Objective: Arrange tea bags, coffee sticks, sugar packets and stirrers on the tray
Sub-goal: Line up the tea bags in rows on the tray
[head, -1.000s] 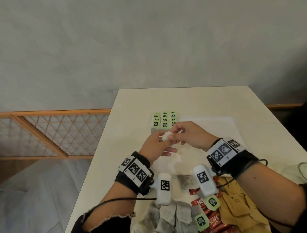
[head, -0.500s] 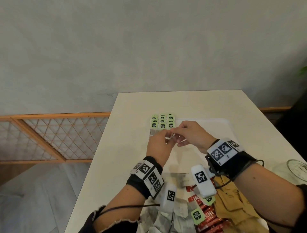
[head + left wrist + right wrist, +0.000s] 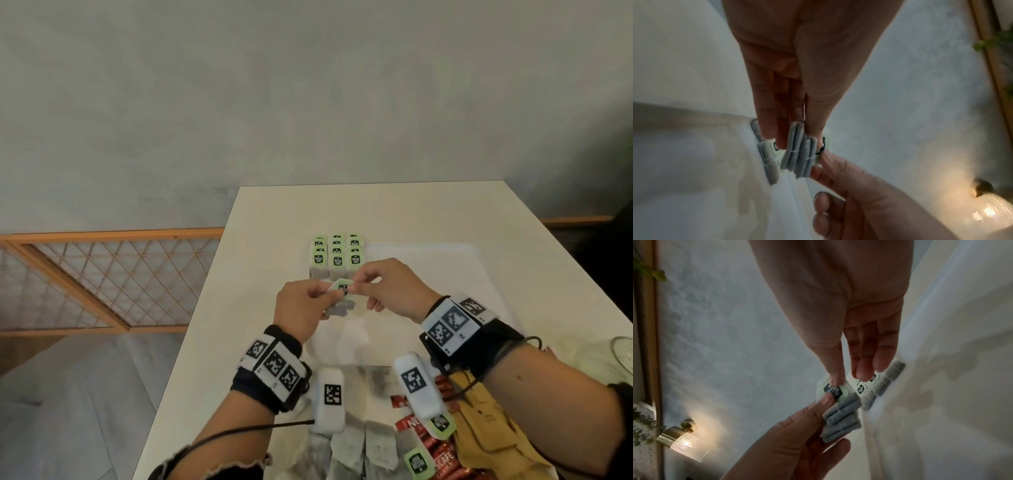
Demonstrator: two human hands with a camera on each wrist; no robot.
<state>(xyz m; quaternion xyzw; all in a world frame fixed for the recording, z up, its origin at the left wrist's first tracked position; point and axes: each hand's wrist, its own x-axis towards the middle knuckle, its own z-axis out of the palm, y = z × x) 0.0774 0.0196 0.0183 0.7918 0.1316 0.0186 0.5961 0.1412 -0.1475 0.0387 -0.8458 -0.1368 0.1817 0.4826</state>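
Tea-bag step in hand, with the coffee sticks, sugar packets and stirrers judged yet to come. Left of the grip, only bare table (image 3: pixel 219 308). At the grip itself, left hand (image 3: pixel 301 308) pinching a small bundle of folded tea bags (image 3: pixel 337 310) from its left side, thumb and fingers clenched on the grey paper; in the left wrist view 2 string-tied bags (image 3: pixel 799 154) held edge-on between the fingertips. Same bundle's green tag (image 3: pixel 342 286) pinched from the right by the right hand (image 3: pixel 390 291), thumb and forefinger closed on it, remaining fingers loosely curled below; right wrist view confirming thumb on the printed tag (image 3: pixel 832 390). Bundle aloft, clear of the surface, just nearer than the 3-wide block of tea bags already standing (image 3: pixel 337 255) at the far left corner of the white tray (image 3: pixel 445 274). Nearer than the grip and right of it, loose tea bags (image 3: pixel 359 448), red coffee sticks (image 3: pixel 442 459) and brown packets (image 3: pixel 486 431) waiting in a heap. Next move likely calling for the tag laid flat on top, then the bundle set down flush against the near edge of the standing block, gently enough not to topple the rows or snag a string.
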